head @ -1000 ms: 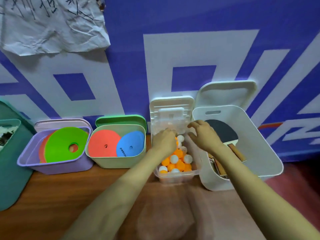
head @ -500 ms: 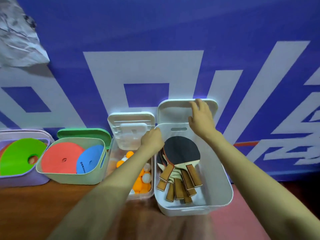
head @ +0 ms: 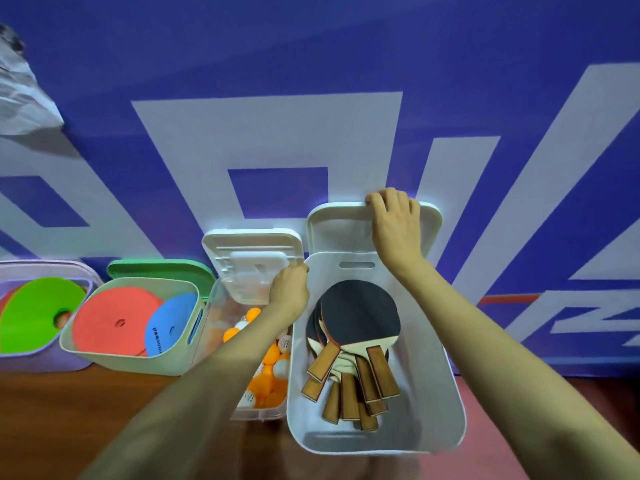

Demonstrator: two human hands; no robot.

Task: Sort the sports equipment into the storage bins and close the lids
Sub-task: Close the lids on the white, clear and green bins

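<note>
Right hand (head: 394, 230) has slid up to the top edge of the white lid (head: 336, 230), fingers hooked over it.
Left hand (head: 289, 294) clamps the rounded plastic bin (head: 433, 375) at its back-left rim; wood-handled, black-rubber paddles (head: 360, 317) lie fanned inside.

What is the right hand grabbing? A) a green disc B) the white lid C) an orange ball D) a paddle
B: the right hand curls its fingers over the top edge of the white lid, behind the paddle bin.
</note>
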